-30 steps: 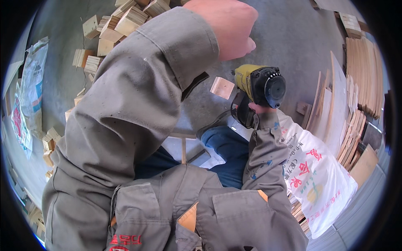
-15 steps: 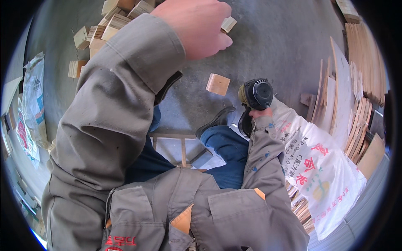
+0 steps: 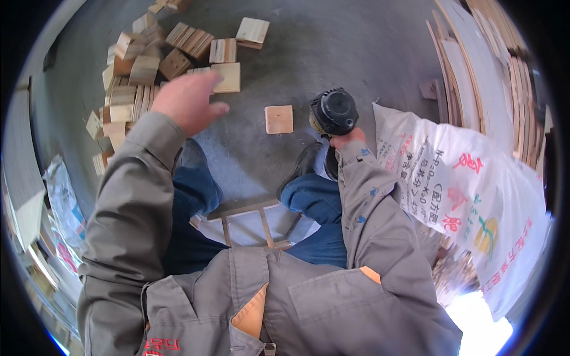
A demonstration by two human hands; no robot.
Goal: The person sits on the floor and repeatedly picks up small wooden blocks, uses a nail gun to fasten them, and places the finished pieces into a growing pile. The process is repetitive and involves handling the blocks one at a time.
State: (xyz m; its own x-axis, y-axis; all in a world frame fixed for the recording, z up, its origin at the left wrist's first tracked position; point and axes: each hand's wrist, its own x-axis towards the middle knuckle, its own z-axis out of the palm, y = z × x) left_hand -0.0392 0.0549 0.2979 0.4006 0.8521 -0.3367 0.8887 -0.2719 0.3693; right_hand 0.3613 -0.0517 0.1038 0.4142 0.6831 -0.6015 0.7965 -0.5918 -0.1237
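Note:
My left hand point(image 3: 187, 101) hovers with fingers apart over a heap of small square wooden blocks point(image 3: 139, 77) on the concrete floor, holding nothing. My right hand point(image 3: 347, 139) grips a black and yellow power tool point(image 3: 333, 111), seen from behind, held low beside my right knee. A single square wooden block point(image 3: 279, 119) lies on the floor between the two hands, just left of the tool. A small wooden frame point(image 3: 255, 222) sits under me between my legs.
A white woven sack point(image 3: 469, 196) with coloured print lies at my right. Thin plywood sheets point(image 3: 475, 65) are stacked at the far right. More printed sacks point(image 3: 62, 213) lie at the left. My black shoe point(image 3: 306, 163) rests near the tool.
My left arm has swung down and leftward from high in the view to the block heap. The tool in my right hand has dropped lower, toward the floor.

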